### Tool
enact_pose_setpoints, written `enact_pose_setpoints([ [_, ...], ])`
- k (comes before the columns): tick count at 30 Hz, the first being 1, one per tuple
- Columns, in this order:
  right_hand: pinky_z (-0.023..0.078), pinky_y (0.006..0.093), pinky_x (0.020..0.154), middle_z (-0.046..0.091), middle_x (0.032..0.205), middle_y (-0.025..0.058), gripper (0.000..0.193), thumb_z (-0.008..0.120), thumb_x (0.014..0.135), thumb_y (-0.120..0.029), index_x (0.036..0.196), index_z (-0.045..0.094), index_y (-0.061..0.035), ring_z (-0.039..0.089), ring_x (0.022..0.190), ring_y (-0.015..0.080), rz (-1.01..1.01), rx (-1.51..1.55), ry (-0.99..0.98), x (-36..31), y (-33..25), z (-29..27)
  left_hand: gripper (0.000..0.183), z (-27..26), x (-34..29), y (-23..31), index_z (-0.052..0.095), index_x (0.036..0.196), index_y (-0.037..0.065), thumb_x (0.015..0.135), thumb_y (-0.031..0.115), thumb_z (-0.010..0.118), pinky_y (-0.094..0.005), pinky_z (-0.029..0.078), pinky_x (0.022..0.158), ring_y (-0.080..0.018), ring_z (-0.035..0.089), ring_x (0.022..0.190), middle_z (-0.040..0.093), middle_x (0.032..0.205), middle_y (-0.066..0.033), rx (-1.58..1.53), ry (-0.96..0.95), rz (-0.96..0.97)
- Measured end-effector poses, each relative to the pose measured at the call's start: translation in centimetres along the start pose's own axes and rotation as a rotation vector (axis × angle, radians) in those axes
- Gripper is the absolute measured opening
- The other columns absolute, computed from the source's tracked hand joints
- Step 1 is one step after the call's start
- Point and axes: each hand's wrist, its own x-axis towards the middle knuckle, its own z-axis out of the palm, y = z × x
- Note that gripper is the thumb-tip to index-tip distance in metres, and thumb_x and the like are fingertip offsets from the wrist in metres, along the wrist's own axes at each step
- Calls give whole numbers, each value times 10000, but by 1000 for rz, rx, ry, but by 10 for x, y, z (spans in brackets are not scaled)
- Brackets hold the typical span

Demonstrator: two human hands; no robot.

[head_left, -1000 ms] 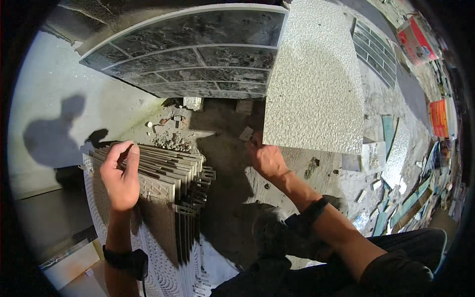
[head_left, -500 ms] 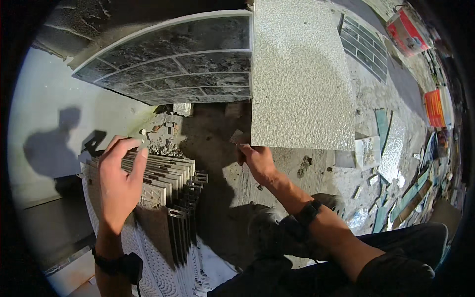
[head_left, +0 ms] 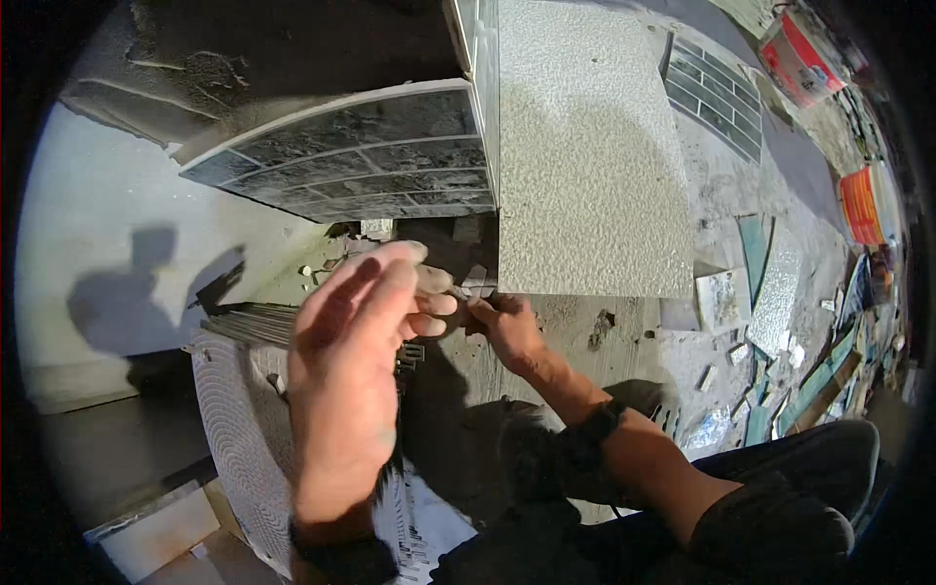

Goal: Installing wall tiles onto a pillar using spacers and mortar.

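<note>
My left hand (head_left: 356, 375), slightly blurred, reaches across with its fingers bent and fingertips drawn together beside my right hand; whatever they pinch is too small to make out. My right hand (head_left: 509, 331) is closed, thumb and fingers on a small pale flat piece (head_left: 475, 281) that sticks up past the fingertips. Both hands meet just below the near left corner of a large cream textured panel (head_left: 595, 175). Under my left arm is a stack of patterned panels (head_left: 239, 390), partly hidden by that hand.
A dark brick-pattern panel (head_left: 361, 156) stands beyond my hands. Another brick-pattern panel (head_left: 712, 97) lies farther right. Buckets (head_left: 804, 58) stand along the right side. Offcut strips (head_left: 814, 385) and rubble litter the floor there. A pale wall (head_left: 97, 292) rises on the left.
My left hand has moved right, from above the panel stack to beside my right hand. The right hand has stayed nearly in place. The view has shifted slightly.
</note>
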Motion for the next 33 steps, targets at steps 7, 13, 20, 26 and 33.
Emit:
enact_pose_setpoints([
  [7,519,304,704,708,907,82,187,644,1018,-130,1122,709,12,634,777,157,18,302,-213,-25,-6,0,268,-7,-2,-122,627,1211,-46,1018,139,641,-248,510,745,-104,648,860,700,982,-74,55,152,-68],
  [13,517,303,717,694,907,110,186,579,1037,-68,1146,693,30,645,796,184,62,270,-353,-24,-22,-23,285,0,2,-189,593,1246,-57,1012,106,601,-273,494,692,-126,649,798,707,924,-90,85,276,39],
  [20,484,306,648,694,804,79,176,685,990,-153,963,717,18,604,692,148,-122,-115,-290,-16,-21,-38,197,-18,27,-224,653,1137,-38,992,95,656,-283,498,662,-112,615,757,683,938,-58,180,179,58],
  [26,475,320,585,651,758,55,149,686,977,-150,929,655,-11,615,636,157,-194,-264,36,-4,-15,-52,195,-12,56,-242,646,1124,-37,994,106,671,-276,504,661,-125,629,762,679,945,-65,2,266,-37],
  [33,502,364,620,668,769,87,157,664,961,-119,920,647,32,620,659,189,-173,-468,95,11,-8,-68,237,-22,94,-288,630,1172,13,958,83,704,-303,490,729,-120,564,831,608,905,-30,305,588,200],
])
